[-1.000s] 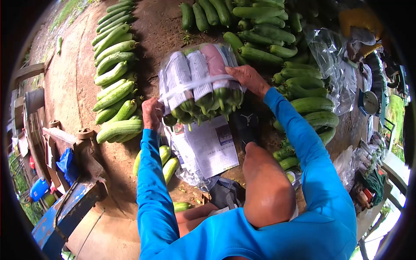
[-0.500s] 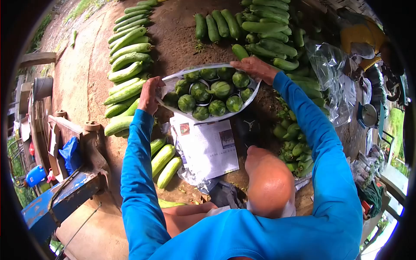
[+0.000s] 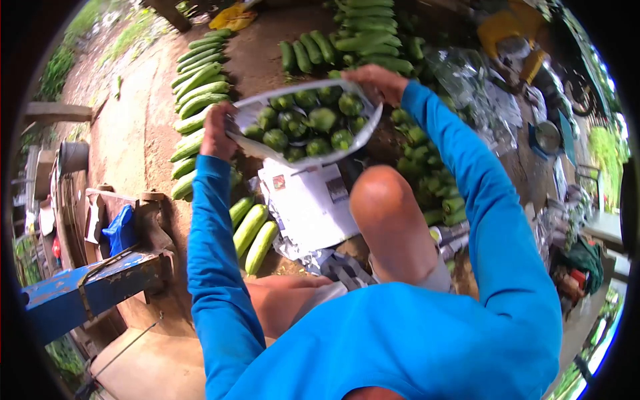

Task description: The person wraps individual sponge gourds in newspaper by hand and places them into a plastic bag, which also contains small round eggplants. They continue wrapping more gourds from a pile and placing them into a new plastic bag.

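Observation:
My left hand (image 3: 217, 130) grips the left rim of a clear plastic bag (image 3: 371, 128). On the far right side of the rim, my right hand (image 3: 377, 83) has its fingers closed over the plastic. The bag's mouth is stretched wide between them. Several green gourds (image 3: 293, 124) stand packed inside with their round ends up; the lower part of the bag is hidden. Below it, sheets of newspaper (image 3: 310, 210) lie on the ground. Loose pale-green gourds (image 3: 249, 230) rest left of the paper, near my bent knee (image 3: 383, 193).
A long row of gourds (image 3: 203, 101) runs along the left. More gourds (image 3: 370, 43) are piled at the far side, and small green vegetables (image 3: 420, 157) at the right. Clear plastic sheeting (image 3: 460, 87) and a round-dialled scale (image 3: 548, 138) lie beyond. A blue beam (image 3: 93, 293) juts in from the left.
The view has shifted and my body leans further forward. The bag appears slightly higher and further left, tilted up at its right side. Both hands keep their hold on its rim.

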Available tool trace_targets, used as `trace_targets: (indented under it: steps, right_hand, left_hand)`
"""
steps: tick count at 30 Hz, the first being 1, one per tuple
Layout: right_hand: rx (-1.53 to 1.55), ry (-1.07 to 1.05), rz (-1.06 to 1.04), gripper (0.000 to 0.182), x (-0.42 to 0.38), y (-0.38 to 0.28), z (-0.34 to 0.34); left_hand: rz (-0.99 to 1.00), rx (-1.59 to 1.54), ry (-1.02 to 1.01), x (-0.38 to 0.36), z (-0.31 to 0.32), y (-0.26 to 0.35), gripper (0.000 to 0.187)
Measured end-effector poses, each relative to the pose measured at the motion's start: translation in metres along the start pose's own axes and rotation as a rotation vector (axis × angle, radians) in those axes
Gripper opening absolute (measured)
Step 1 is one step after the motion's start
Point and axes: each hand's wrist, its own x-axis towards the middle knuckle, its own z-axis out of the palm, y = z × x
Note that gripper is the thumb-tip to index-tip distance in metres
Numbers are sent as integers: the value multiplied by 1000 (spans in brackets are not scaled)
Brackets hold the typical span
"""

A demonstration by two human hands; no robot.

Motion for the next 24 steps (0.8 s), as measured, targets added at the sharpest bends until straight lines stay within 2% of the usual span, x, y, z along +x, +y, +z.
trace_targets:
  steps: [1, 3, 4, 5, 6, 7, 9, 11, 12, 13, 14, 16, 17, 18, 20, 22, 23, 24]
  right_hand:
    - [-12, 21, -25, 30, -8, -8, -8]
    - [-53, 33, -71, 35, -52, -45, -18]
    - [11, 82, 48, 36, -87, -70, -10]
    - [28, 117, 68, 36, -117, -83, -22]
    - [-43, 80, 31, 31, -142, -94, -35]
    - [-117, 36, -9, 25, -165, -100, -45]
    - [-104, 110, -9, 27, -223, -112, -50]
    - [-64, 198, -16, 29, -278, -104, -48]
    - [-33, 258, -21, 30, -307, -103, -52]
    - [7, 324, -30, 32, -336, -104, -63]
    - [52, 376, -22, 33, -361, -99, -67]
    - [230, 442, 64, 34, -408, -81, -75]
    - [239, 454, 65, 34, -428, -71, -76]
    - [277, 483, 48, 34, -448, -65, -77]
    - [350, 543, 16, 35, -487, -53, -73]
    - [440, 608, -9, 35, -529, -31, -63]
    - [490, 635, -20, 35, -548, -17, -58]
    - [496, 649, -25, 35, -564, -5, -57]
  left_hand:
    - [36, 18, -53, 6, -1, 9, 32]
    - [-60, -96, -178, 23, 11, 37, 32]
    - [-64, -102, -286, 11, 35, 61, 24]
    - [-63, -89, -211, 4, 69, 78, 14]
    - [-145, -89, -138, -20, 113, 102, 12]
    - [-259, -187, -269, -11, 123, 113, 13]
    - [-199, -143, -340, -23, 170, 127, 14]
    - [-158, -123, -320, -44, 223, 132, 12]
    - [-114, -118, -295, -58, 251, 130, 11]
    - [-139, -79, -531, -45, 261, 126, 10]
    - [-155, -83, -560, -36, 271, 111, 10]
    - [-173, -143, -564, -67, 314, 94, 10]
    - [-123, -150, -680, -75, 322, 81, 12]
    - [-271, -208, -816, -83, 336, 74, 10]
    - [-173, -485, -1047, -89, 350, 13, 26]
    - [-95, -298, -789, -155, 387, 16, 23]
    - [-360, -327, -795, -151, 404, 2, 24]
    - [-69, -379, -729, -192, 412, -8, 22]
